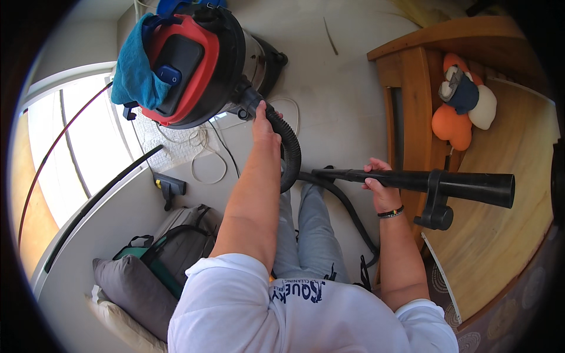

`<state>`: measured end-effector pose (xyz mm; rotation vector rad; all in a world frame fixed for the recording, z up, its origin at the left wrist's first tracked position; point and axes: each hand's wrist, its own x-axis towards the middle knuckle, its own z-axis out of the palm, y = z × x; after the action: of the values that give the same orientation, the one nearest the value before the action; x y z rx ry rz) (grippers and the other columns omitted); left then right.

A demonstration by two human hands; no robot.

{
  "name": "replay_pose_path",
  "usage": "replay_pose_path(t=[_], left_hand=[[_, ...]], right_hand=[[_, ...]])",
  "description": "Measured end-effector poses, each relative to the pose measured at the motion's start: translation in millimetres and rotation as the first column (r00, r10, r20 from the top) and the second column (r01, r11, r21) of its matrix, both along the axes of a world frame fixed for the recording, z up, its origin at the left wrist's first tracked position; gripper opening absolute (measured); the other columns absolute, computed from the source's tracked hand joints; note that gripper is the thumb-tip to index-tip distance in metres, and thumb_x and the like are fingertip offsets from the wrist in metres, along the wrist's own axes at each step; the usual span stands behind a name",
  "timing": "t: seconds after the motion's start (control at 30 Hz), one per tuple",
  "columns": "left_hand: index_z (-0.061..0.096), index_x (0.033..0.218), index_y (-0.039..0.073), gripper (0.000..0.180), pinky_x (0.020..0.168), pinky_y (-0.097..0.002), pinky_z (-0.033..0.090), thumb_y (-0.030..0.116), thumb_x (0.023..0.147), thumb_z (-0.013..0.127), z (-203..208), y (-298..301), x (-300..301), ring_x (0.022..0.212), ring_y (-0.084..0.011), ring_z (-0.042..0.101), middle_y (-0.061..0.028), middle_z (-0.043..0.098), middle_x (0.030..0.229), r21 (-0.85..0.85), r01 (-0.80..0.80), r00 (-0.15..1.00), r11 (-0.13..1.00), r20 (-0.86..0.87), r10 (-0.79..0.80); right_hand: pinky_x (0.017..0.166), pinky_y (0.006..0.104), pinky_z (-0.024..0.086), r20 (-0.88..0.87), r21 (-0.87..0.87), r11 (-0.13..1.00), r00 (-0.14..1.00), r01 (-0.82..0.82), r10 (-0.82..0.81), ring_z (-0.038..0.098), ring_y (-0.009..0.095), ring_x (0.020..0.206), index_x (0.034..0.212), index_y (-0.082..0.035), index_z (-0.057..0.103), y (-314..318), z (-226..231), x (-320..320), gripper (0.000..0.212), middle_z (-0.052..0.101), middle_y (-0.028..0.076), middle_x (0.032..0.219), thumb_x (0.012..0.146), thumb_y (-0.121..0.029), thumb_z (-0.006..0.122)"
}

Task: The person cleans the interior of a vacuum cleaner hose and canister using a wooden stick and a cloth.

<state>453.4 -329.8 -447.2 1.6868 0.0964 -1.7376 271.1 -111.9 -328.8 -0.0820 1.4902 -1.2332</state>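
Observation:
A drum vacuum cleaner with a red and black lid stands at the upper left, a blue cloth draped over its top. My left hand is closed around the black ribbed hose just where it meets the drum's inlet. The hose bends down towards my legs and runs along the floor to the right. In my right hand is a black vacuum wand, held nearly level, its wide end pointing right. A black clip-like attachment hangs from the wand. My fingers partly cover the wand's narrower part.
A wooden bed frame or bench with a plush toy stands on the right. Pale cable lies in loops on the floor beside the vacuum. Left of my legs are a floor nozzle, grey bags and a grey cushion.

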Motion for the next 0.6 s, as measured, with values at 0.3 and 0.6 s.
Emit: replay_pose_path(t=[0.3,0.6], left_hand=[[0.047,0.088,0.007,0.041,0.058,-0.0387,0.044,0.040,0.069,0.060,-8,-4,0,0.068,-0.0235,0.053,-0.0080,0.051,0.070,-0.081,0.040,0.998,0.996,-0.044,-0.043],[0.043,0.093,0.005,0.035,0.047,-0.0325,0.042,0.025,0.071,0.061,-13,-21,-13,0.058,-0.0207,0.052,-0.0068,0.049,0.072,-0.269,0.104,0.939,0.957,0.345,-0.005]], right_hand=[[0.063,0.0233,0.046,-0.032,-0.007,0.997,0.997,-0.076,0.075,0.047,0.013,0.087,0.108,-0.006,0.044,-8,0,5,0.044,0.048,0.004,0.094,0.066,-0.001,0.055],[0.063,0.0238,0.047,-0.031,-0.018,0.999,0.998,-0.049,0.049,0.047,0.014,0.091,0.109,-0.007,0.044,-8,-2,5,0.044,0.048,0.004,0.094,0.066,-0.002,0.054]])
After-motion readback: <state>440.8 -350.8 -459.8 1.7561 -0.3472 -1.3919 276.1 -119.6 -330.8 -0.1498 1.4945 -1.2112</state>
